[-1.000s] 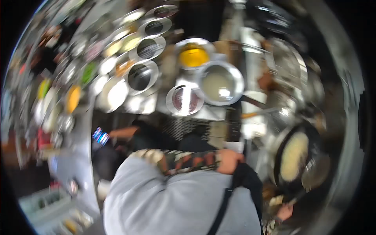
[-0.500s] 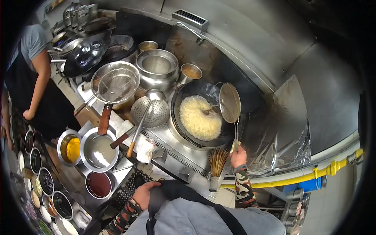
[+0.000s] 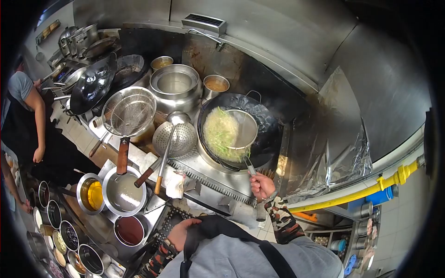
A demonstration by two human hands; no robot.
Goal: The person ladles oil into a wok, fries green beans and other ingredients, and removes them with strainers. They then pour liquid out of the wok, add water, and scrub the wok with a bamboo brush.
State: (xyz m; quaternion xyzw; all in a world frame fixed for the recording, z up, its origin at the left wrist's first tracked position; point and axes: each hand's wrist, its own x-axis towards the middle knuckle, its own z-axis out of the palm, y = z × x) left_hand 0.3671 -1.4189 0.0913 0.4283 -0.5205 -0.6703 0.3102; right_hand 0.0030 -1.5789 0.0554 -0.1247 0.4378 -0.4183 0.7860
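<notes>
My right hand [image 3: 263, 186] is closed round the handle of a fine mesh skimmer [image 3: 245, 130], whose round head is down in the wok [image 3: 269, 116]. Foaming, bubbling oil with green strips [image 3: 220, 133] fills the wok's left part, beside and around the skimmer. My left hand [image 3: 181, 233] rests near the apron at my waist, its thumb apart from the fingers; nothing shows in it. A brush lies partly hidden behind my right wrist.
Left of the wok are a perforated ladle [image 3: 187, 139], a wire strainer [image 3: 139, 109] and a lidless pot [image 3: 175, 83]. Bowls of yellow liquid [image 3: 95, 194] and red sauce [image 3: 130, 230] stand lower left. A co-worker's arm [image 3: 39, 123] is far left. A yellow pipe [image 3: 352, 199] runs at right.
The skimmer has gone from above the wok's right edge down into the oil, with my right hand moving left. Green strips now show in the foam. The view has shifted.
</notes>
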